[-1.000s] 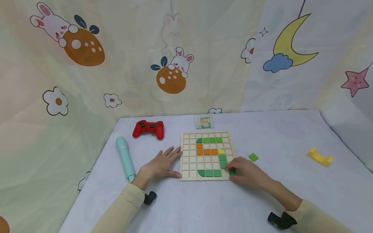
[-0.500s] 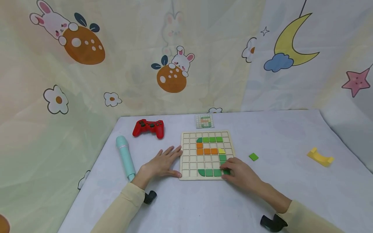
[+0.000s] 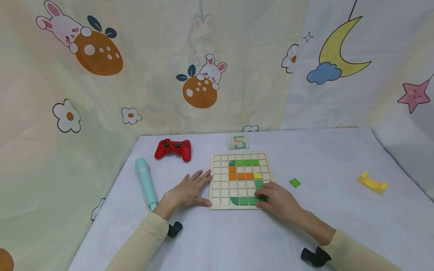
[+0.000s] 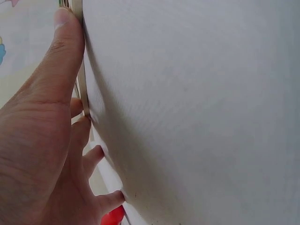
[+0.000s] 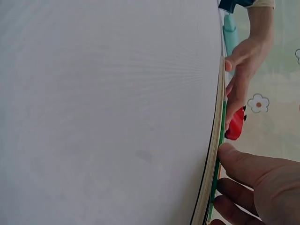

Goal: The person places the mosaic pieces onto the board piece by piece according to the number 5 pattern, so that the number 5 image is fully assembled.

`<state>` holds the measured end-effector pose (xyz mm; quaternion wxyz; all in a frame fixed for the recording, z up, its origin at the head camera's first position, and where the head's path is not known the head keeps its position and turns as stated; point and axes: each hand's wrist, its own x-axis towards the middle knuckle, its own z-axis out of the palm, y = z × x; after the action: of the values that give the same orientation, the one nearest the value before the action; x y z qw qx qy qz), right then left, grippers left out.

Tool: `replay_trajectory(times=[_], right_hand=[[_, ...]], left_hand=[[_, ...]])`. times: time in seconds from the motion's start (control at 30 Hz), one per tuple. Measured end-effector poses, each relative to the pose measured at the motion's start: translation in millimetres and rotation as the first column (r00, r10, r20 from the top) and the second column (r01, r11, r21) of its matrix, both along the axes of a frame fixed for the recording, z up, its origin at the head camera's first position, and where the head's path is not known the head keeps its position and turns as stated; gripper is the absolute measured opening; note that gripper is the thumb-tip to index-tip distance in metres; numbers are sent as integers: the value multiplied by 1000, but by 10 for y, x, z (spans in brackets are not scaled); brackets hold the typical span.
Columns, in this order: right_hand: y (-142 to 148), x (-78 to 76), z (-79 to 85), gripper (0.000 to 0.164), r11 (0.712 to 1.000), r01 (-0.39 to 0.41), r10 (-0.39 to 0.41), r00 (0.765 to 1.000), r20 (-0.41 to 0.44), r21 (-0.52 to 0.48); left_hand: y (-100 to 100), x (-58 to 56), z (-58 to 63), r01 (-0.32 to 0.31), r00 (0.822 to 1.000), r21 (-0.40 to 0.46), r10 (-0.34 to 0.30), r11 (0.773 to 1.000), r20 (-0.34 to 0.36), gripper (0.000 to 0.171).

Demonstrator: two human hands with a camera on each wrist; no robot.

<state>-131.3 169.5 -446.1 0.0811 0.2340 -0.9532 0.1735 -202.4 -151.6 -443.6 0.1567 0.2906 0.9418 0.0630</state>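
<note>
A pale grid board point(image 3: 221, 185) lies on the table, bearing rows of green and orange square tiles and one yellow tile point(image 3: 258, 175). My left hand point(image 3: 187, 192) rests with fingers spread against the board's left edge, its thumb at the lower corner. At the lower right of the board my right hand point(image 3: 282, 201) pinches a dark green tile point(image 3: 262, 199) between thumb and fingers, at the end of the bottom green row. The fingers partly cover that tile. In the right wrist view the thumb and fingertips point(image 5: 227, 149) meet the board's edge, seen nearly side-on.
A loose light green tile point(image 3: 295, 182) lies right of the board, and a yellow curved piece point(image 3: 372, 183) farther right. Behind the board is a small pattern card point(image 3: 238, 141). At left are a red game controller point(image 3: 173, 149) and a turquoise microphone point(image 3: 146, 183).
My right hand has moved left with the dark green tile, from the board's right edge to the end of the bottom row. The left hand has stayed in place.
</note>
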Motion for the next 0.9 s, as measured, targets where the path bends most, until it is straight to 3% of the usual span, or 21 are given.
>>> replay_trajectory(times=[0.47,0.63,0.77,0.9], right_hand=[[155,-18,25,22,997,-22,27,997,77,-70],[184,-22,16,22,996,-46,51,996,69,-79],[218,-26,72,20,998,-21,28,994,105,-63],[377,-66,166,21,997,52,-45,991,130,-53]], left_hand=[[5,-13,4,-3,1000,-16,3,1000,1,102],[1,-16,0,-5,1000,-23,5,1000,6,102],[4,-13,-5,-4,1000,-20,4,1000,3,101],[5,-12,-6,-6,1000,-18,6,1000,-2,101]])
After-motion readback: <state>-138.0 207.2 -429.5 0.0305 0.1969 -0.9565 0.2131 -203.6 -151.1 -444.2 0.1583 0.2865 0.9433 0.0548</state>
